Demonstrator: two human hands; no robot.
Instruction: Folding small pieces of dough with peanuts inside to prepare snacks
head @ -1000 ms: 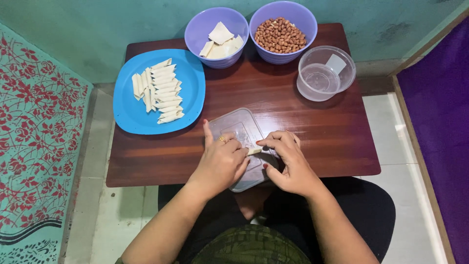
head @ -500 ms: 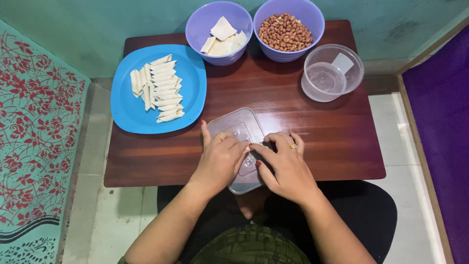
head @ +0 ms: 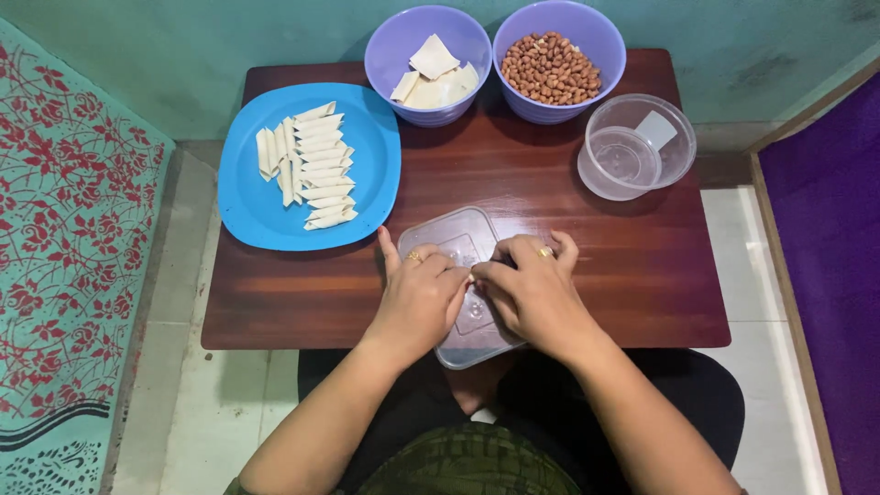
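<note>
Both hands meet over a clear plastic lid (head: 449,240) lying flat at the near edge of the wooden table (head: 587,275). The left hand (head: 420,295) and right hand (head: 532,291) have their fingers curled inward with the fingertips touching each other, pinching something small between them; what it is cannot be made out, as the fingers hide it. That lid is transparent and rectangular with rounded corners, its near end poking past the table edge over the person's lap.

To the far left sits a blue plate (head: 247,197) carrying a stack of pale rolled pastry sticks (head: 309,165). Behind the hands stand two purple bowls: one (head: 385,50) holds flat pale wrapper pieces (head: 433,73), the other (head: 605,41) is full of brown peanuts (head: 550,68). At the far right is a clear round container (head: 674,160) with a small white piece inside. Nothing lies between the hands and these dishes. A patterned red and teal cloth (head: 64,275) hangs at the left.
</note>
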